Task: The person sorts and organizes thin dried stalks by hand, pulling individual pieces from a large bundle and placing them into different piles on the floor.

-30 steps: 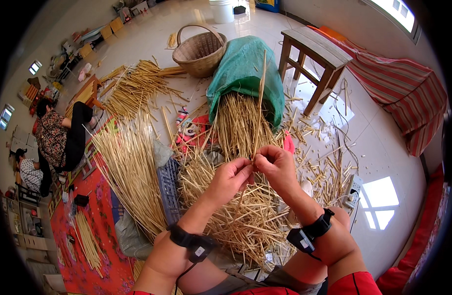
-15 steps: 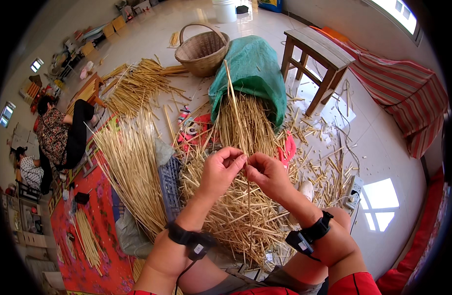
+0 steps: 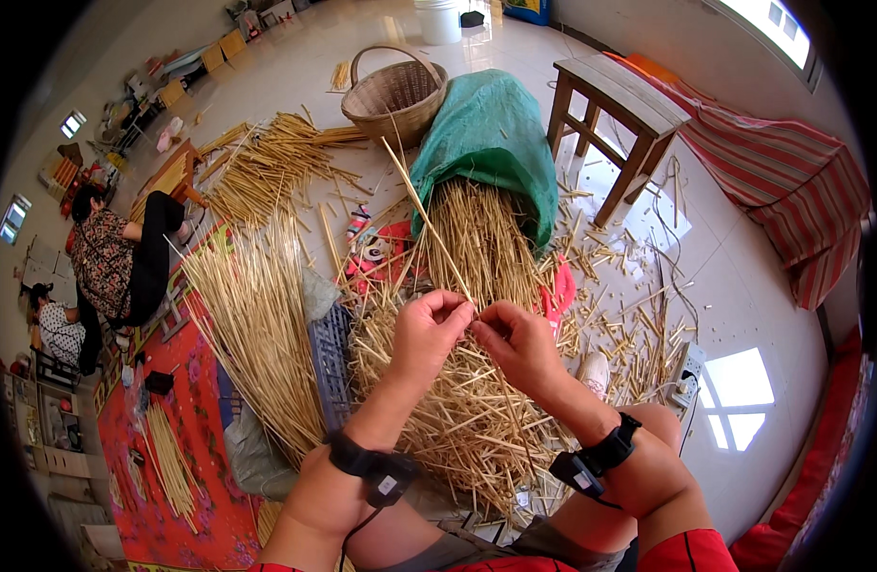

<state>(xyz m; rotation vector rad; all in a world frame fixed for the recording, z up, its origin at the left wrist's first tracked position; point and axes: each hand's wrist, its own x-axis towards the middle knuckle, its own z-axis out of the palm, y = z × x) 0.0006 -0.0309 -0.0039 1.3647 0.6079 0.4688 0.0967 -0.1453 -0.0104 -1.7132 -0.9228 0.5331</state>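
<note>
Both of my hands meet over a heap of loose straw [image 3: 457,419]. A long pale straw stalk [image 3: 421,202] slants up and to the left from my fingertips. My left hand [image 3: 431,329] pinches it between thumb and bent fingers. Close beside it, my right hand [image 3: 517,338] is closed in a pinch on the same stalk where the fingertips nearly touch. The exact point of contact is hidden by the fingers. Beyond my hands, a green woven sack [image 3: 486,124] lies with its mouth toward me, full of straw stalks [image 3: 476,229].
A bundle of long stalks [image 3: 257,315] leans beside a blue plastic crate [image 3: 330,367] on my left. Farther off stand a wicker basket [image 3: 395,100] and a wooden stool [image 3: 619,91]. A power strip [image 3: 686,372] lies right. Two people [image 3: 104,253] sit at far left.
The stalk has tilted: its upper end has swung left, from nearly upright to a clear slant. My hands have hardly moved and still pinch it.
</note>
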